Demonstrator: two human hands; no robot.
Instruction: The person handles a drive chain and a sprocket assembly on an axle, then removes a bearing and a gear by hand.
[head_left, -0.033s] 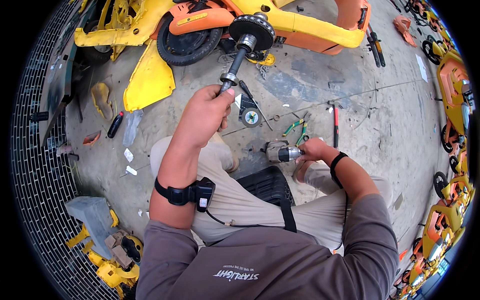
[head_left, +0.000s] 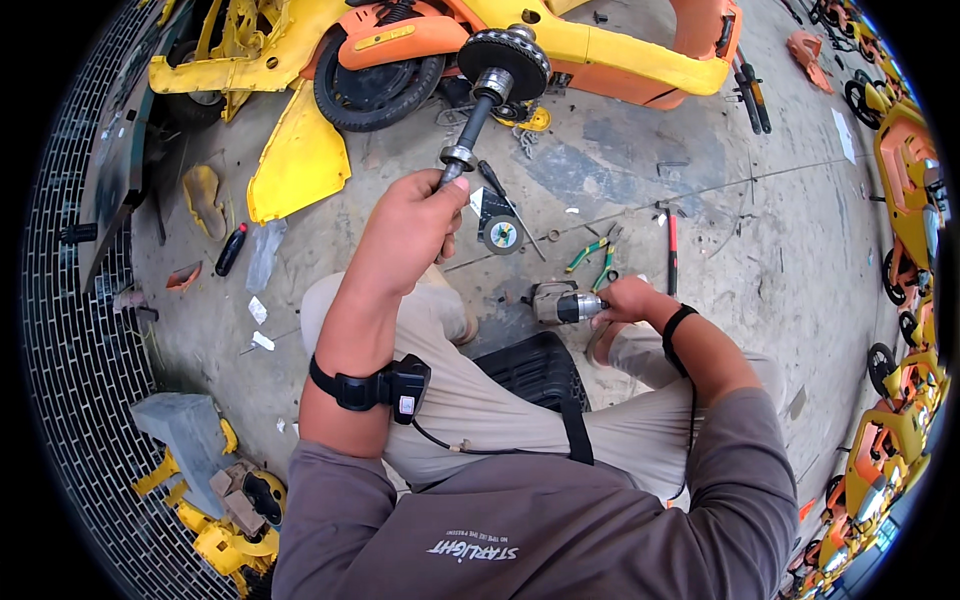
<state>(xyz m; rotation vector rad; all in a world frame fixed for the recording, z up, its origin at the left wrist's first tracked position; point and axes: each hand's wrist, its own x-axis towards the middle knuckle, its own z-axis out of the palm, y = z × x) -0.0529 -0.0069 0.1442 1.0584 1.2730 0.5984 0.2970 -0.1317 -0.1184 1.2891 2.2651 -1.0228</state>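
Raised in front of me, my left hand (head_left: pixel 420 225) is closed around the near end of a metal axle shaft (head_left: pixel 474 128). A dark toothed sprocket (head_left: pixel 505 65) sits at the shaft's far end, with a bearing (head_left: pixel 458 157) just above my fingers. Lower and to the right, my right hand (head_left: pixel 630 297) has its fingers closed at the front end of a grey power impact driver (head_left: pixel 566 303). The driver lies sideways close to the floor between my knees. What the fingertips hold there is partly hidden.
Beyond the driver lie green-handled pliers (head_left: pixel 596 254), a red-handled tool (head_left: pixel 671 250), a screwdriver (head_left: pixel 508 205) and an angle grinder disc (head_left: pixel 502 235). A yellow-orange scooter body (head_left: pixel 600 50) with a black wheel (head_left: pixel 372 80) stands ahead. A yellow panel (head_left: pixel 298 155) and bottle (head_left: pixel 231 250) are left.
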